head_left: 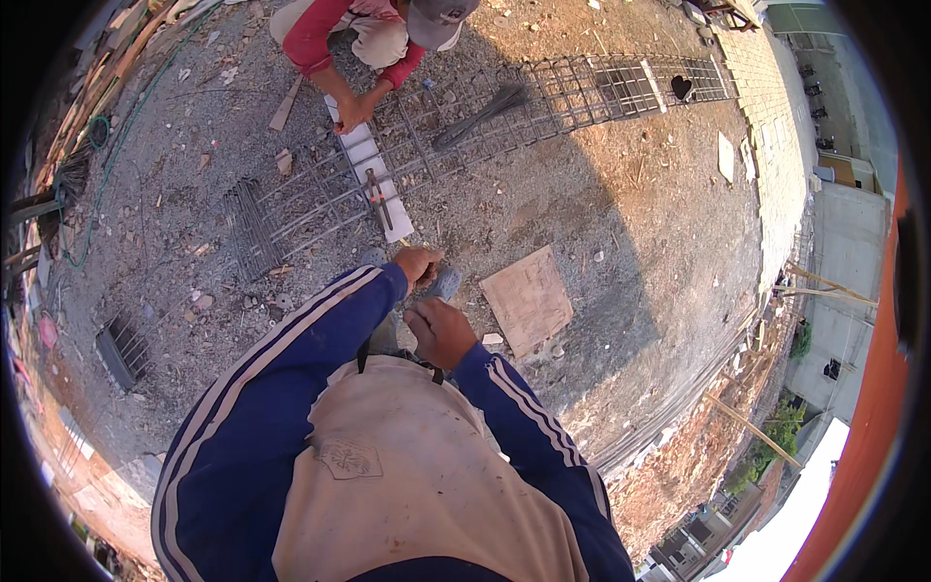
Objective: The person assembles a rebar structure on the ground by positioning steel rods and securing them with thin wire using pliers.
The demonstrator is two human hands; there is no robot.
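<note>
My left hand (418, 267) is closed, fingers bent inward in front of my body. Just below it my right hand (441, 333) is curled closed as well. Whatever either one pinches is too small or hidden to name. Nearest to them, beyond my left hand, lies a white board (396, 221) set across a cage of steel reinforcing bars (417, 136). A pair of pincers (377, 197) with reddish handle parts rests on the board. A co-worker's hands (354, 112) meet over the board's far end.
The co-worker (320, 39) squats beyond the cage. Dark tie wire (485, 114) lies on the bars. Bent steel stirrups (254, 231) are bundled at the cage's left end, with more stirrups (121, 351) further left. A square plywood sheet (529, 301) lies on the gravel to my right.
</note>
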